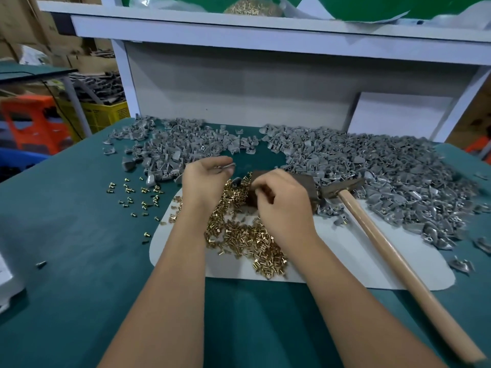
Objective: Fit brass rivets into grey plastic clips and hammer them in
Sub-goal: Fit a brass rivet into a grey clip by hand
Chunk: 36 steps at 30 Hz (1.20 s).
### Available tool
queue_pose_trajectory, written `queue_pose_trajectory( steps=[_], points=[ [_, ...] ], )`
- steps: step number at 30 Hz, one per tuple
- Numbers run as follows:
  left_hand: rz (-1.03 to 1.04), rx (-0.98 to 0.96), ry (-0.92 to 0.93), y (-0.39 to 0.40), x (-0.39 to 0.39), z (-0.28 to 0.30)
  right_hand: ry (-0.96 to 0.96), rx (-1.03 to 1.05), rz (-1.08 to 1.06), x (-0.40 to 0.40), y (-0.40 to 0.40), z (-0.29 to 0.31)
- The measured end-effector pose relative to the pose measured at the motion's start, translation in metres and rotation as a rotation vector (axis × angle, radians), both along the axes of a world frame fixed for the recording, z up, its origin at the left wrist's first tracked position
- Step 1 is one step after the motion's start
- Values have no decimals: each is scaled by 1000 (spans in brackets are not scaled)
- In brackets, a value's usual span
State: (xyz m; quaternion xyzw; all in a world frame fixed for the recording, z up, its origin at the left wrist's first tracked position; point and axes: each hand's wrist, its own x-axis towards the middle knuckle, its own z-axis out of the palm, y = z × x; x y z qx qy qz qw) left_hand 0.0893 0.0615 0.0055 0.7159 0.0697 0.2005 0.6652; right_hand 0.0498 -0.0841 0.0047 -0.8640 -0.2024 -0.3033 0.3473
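A worktop (79, 235) covered in teal cloth carries a pale grey mat (332, 261) at its middle, with a heap of brass rivets (239, 235) and a dark metal block (305, 184) on the mat. Grey plastic clips (372, 168) lie piled along the far side and right. Loose rivets (132, 192) scatter left of the mat, and a wooden-handled hammer (393, 251) lies slantwise across its right part.

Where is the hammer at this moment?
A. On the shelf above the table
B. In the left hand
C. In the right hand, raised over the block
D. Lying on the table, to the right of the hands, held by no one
D: the hammer lies on the table, its head beside the dark block; neither the left hand nor the right hand touches it.
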Motion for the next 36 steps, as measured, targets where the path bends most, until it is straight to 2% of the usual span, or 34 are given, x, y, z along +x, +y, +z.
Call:
queue_pose_trajectory(
  steps=[5, 9, 14, 17, 22, 26, 30, 36],
  points=[
    [-117, 133, -54, -29, -4, 0, -96, 132, -234, 10, -24, 4],
    [-182, 274, -55, -44, -6, -5, -55, 168, -323, 16, -40, 0],
    [-181, 444, -106, -53, -1, -12, -42, 158, -330, 20, -41, -6],
    [-151, 510, -56, -52, 5, -15, -52, 150, -295, 23, -39, -9],
    [-148, 409, 34, -51, 5, -14, -82, 108, -352, 23, -40, -10],
    [-240, 289, 69, -51, 0, -10, -102, 69, -354, 24, -40, -11],
    [-231, 387, 48, -50, 0, -12, -45, 161, -289, 28, -38, -12],
    [-246, 419, -18, -48, 5, -15, 11, 247, -209, 32, -37, -12]
  ],
)
